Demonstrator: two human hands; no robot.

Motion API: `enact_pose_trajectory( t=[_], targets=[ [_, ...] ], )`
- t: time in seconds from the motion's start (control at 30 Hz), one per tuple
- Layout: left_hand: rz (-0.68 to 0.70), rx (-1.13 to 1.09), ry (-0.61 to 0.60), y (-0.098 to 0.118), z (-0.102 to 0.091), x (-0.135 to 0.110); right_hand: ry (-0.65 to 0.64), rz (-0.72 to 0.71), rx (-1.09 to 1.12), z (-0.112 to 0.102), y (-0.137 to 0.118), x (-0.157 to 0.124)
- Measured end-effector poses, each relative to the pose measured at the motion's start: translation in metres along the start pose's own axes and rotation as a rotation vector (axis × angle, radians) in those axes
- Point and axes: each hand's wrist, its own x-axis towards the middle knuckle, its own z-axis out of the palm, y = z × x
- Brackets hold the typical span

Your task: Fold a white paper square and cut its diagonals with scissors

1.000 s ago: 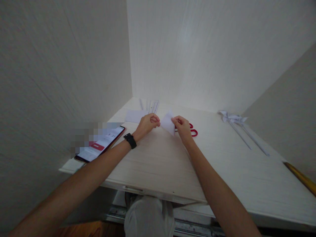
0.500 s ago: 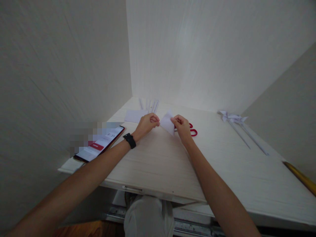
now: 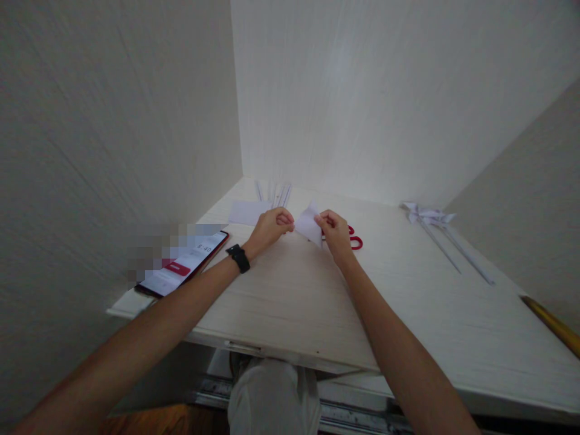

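A small piece of white paper is held up above the tabletop between my two hands. My left hand, with a black watch at its wrist, pinches the paper's left corner. On the other side, my right hand grips the right edge between thumb and fingers. Red-handled scissors lie just beyond and to the right of my right hand, which partly hides them. Behind my left hand is a flat white sheet of paper.
Several thin white paper sticks lie near the back wall. Folded paper pinwheels on long sticks rest at the right. A phone lies at the left edge of the table. A gold-coloured object sits at far right.
The paper has shifted very slightly in my fingers. Both hands stay in nearly the same place, and the phone's timer has advanced.
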Motion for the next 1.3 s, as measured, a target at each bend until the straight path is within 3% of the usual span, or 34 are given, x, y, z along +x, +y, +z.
enact_pose_trajectory(
  t=[1.07,1.3],
  targets=[
    [0.037,0.044,-0.001,0.0018,-0.001,-0.0015,0.021,0.008,-0.081,0.0013,-0.0054,-0.0052],
    [-0.014,-0.019,0.016,0.0007,-0.0012,0.0012,-0.005,0.043,-0.057,0.003,-0.0055,-0.0052]
  ],
)
